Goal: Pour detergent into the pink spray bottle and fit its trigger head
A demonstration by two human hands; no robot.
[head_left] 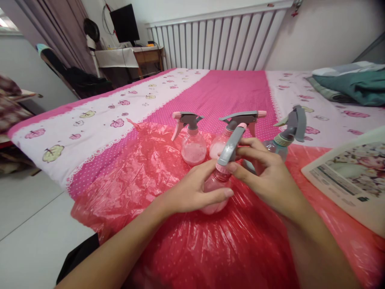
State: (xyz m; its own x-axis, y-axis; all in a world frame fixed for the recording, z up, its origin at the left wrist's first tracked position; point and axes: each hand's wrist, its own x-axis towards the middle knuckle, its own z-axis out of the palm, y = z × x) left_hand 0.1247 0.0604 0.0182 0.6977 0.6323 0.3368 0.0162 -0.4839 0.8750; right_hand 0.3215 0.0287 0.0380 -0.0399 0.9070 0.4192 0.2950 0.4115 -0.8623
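Note:
My left hand (pixel 197 188) wraps round the body of a small pink spray bottle (pixel 217 188) standing on red plastic sheeting (pixel 168 224). My right hand (pixel 264 170) pinches that bottle's grey trigger head (pixel 230 148) at the neck. Behind it stand two more pink spray bottles (pixel 192 146) (pixel 224 140) with grey heads. A greenish spray bottle (pixel 285 134) stands to the right, partly hidden by my right hand.
The sheeting covers the near end of a bed with a pink and white sheet (pixel 150 96). A printed paper box (pixel 349 176) lies at the right. Folded bedding (pixel 351 82) lies at the far right. A white radiator (pixel 219 40) and desk (pixel 132 56) stand behind.

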